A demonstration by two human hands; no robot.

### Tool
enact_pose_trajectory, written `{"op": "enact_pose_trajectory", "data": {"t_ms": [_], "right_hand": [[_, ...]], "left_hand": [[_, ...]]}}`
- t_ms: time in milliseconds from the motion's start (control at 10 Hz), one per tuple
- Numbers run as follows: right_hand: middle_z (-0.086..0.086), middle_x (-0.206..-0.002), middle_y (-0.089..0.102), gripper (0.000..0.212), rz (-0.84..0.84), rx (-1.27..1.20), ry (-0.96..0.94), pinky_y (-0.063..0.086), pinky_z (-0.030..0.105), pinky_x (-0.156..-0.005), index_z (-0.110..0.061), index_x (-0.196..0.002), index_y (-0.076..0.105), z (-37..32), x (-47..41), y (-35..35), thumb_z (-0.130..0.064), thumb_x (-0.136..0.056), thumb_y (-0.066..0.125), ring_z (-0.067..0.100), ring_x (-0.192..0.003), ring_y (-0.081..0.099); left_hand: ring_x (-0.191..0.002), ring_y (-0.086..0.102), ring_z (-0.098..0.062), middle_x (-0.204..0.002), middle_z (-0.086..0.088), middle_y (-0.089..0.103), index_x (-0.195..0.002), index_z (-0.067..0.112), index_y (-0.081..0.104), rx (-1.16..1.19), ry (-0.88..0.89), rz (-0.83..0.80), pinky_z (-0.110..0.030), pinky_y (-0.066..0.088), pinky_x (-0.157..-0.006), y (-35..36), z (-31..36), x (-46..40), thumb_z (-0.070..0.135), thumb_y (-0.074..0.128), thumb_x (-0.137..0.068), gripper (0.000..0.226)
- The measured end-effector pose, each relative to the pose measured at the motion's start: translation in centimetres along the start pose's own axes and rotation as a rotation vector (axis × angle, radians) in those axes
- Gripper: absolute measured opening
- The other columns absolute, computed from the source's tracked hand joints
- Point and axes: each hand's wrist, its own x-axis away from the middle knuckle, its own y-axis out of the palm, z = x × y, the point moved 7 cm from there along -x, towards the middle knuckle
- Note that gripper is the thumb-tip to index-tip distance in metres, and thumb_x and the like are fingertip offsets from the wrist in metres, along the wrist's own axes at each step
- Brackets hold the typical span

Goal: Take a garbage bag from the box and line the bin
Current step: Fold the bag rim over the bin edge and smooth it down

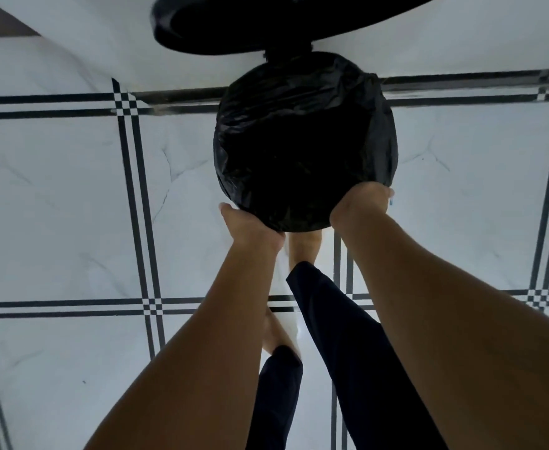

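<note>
A round bin stands on the floor below me, and a black garbage bag (305, 138) is stretched over its whole rim, so the bin itself is hidden under the plastic. My left hand (250, 227) grips the bag's edge at the near left of the rim. At the near right, my right hand (365, 203) holds the bag's edge, fingers curled under it. The bin's black lid (234, 30) stands raised behind the opening. The box of bags is not in view.
The floor (72, 206) is white marble-look tile with thin black double lines. My legs in dark trousers (338, 336) and bare feet stand just in front of the bin. A white wall (461, 34) rises behind the bin.
</note>
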Motion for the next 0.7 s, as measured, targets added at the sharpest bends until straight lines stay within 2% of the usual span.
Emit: {"op": "enact_pose_trajectory", "data": {"t_ms": [100,200,300,400,500,600,700], "right_hand": [[0.015,-0.157,0.041,0.057,0.032,-0.905,0.200,0.035,0.047,-0.115,-0.010,-0.158,0.027,2.2,-1.0,0.7,-0.036,-0.107,0.018,0.037,-0.143,0.042],[0.004,-0.143,0.056,0.055,-0.015,-0.881,0.236,0.042,0.047,-0.106,-0.022,-0.149,0.045,3.1,-0.3,0.0,-0.045,-0.105,0.021,0.034,-0.130,0.053],[0.000,-0.146,0.054,0.055,0.017,-0.847,0.297,0.042,0.043,-0.106,-0.026,-0.150,0.041,4.6,0.1,-1.2,-0.048,-0.104,0.021,0.031,-0.132,0.051],[0.010,-0.162,0.031,0.081,0.059,-0.623,0.096,0.037,0.052,-0.115,-0.021,-0.158,0.022,4.1,0.4,-1.6,-0.046,-0.081,0.018,0.036,-0.145,0.037],[0.005,-0.158,0.040,0.080,0.039,-0.693,0.121,0.038,0.048,-0.116,-0.021,-0.156,0.029,3.4,1.1,-0.2,-0.054,-0.084,0.015,0.032,-0.139,0.045],[0.003,-0.151,0.048,0.062,0.059,-0.770,0.115,0.036,0.040,-0.113,-0.019,-0.152,0.038,1.9,1.5,-0.6,-0.053,-0.104,0.019,0.029,-0.135,0.048],[0.010,-0.141,0.056,0.055,0.093,-0.678,0.000,0.042,0.038,-0.101,-0.012,-0.145,0.049,1.1,0.3,-2.3,-0.041,-0.107,0.022,0.031,-0.127,0.054]], "left_hand": [[-0.130,0.055,-0.038,-0.142,-0.008,0.059,-0.145,0.028,0.053,0.016,0.038,-0.107,-0.051,0.044,-0.112,0.6,0.2,-0.8,0.066,0.021,-0.100,0.067],[-0.129,0.058,-0.039,-0.137,-0.012,0.062,-0.141,0.020,0.055,0.076,0.061,-0.140,-0.053,0.044,-0.113,-0.5,0.0,-1.6,0.065,0.028,-0.101,0.066],[-0.117,0.067,-0.030,-0.125,-0.010,0.069,-0.127,0.015,0.063,0.117,0.091,-0.023,-0.046,0.050,-0.108,-2.3,0.2,-1.0,0.058,0.040,-0.101,0.055],[-0.109,0.068,-0.019,-0.121,-0.002,0.071,-0.117,0.018,0.067,0.073,0.074,0.070,-0.038,0.051,-0.104,-3.0,-0.8,0.3,0.057,0.043,-0.100,0.048],[-0.109,0.068,-0.020,-0.119,-0.002,0.071,-0.118,0.020,0.068,0.076,0.022,0.054,-0.038,0.053,-0.101,-2.2,-1.5,0.8,0.058,0.044,-0.099,0.049],[-0.113,0.068,-0.026,-0.125,-0.006,0.068,-0.117,0.018,0.068,0.095,0.064,0.026,-0.040,0.054,-0.103,-1.9,-0.2,0.0,0.060,0.048,-0.098,0.051],[-0.109,0.070,-0.025,-0.119,-0.006,0.069,-0.114,0.013,0.067,0.021,0.177,0.041,-0.038,0.056,-0.099,-2.6,1.6,-0.8,0.055,0.053,-0.098,0.047]]}}
